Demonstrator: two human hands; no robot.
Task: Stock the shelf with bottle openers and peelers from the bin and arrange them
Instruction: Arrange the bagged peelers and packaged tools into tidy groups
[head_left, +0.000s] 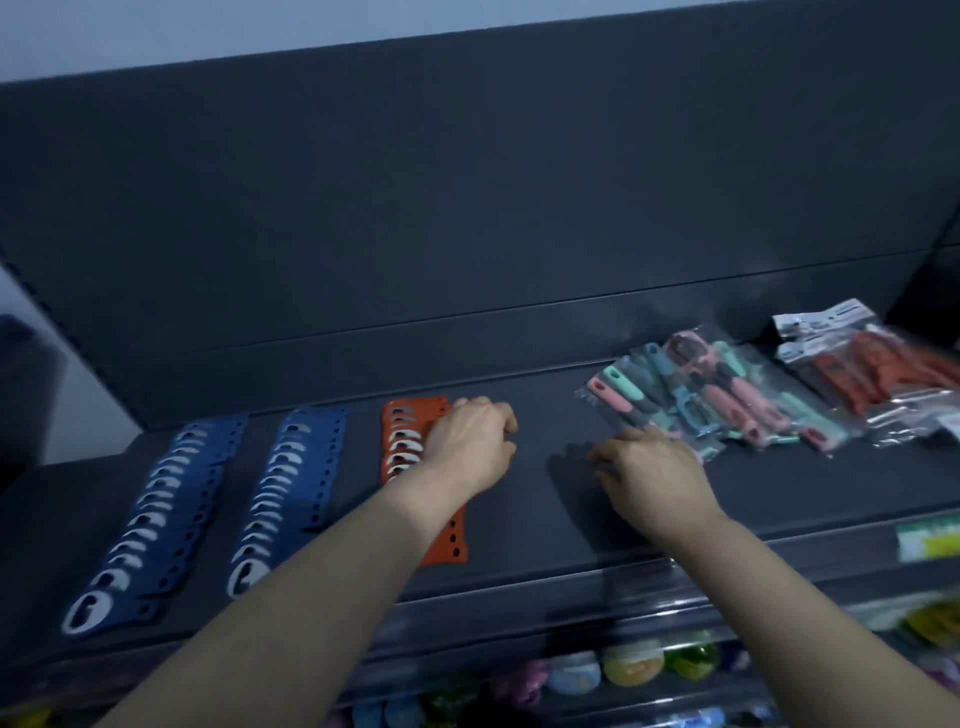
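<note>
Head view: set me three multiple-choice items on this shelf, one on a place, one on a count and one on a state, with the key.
1. Where does the orange opener row lie relative to the blue opener rows? A) left of both B) between them C) right of both
2. How many blue opener rows are laid out? A) one B) two C) three
3. How are the pastel peelers kept? A) loose B) in clear packets C) hung on hooks

Key: 1 C, it lies right of both, under the left hand. 2 B, two rows run side by side. 3 B, glossy plastic wraps them.
</note>
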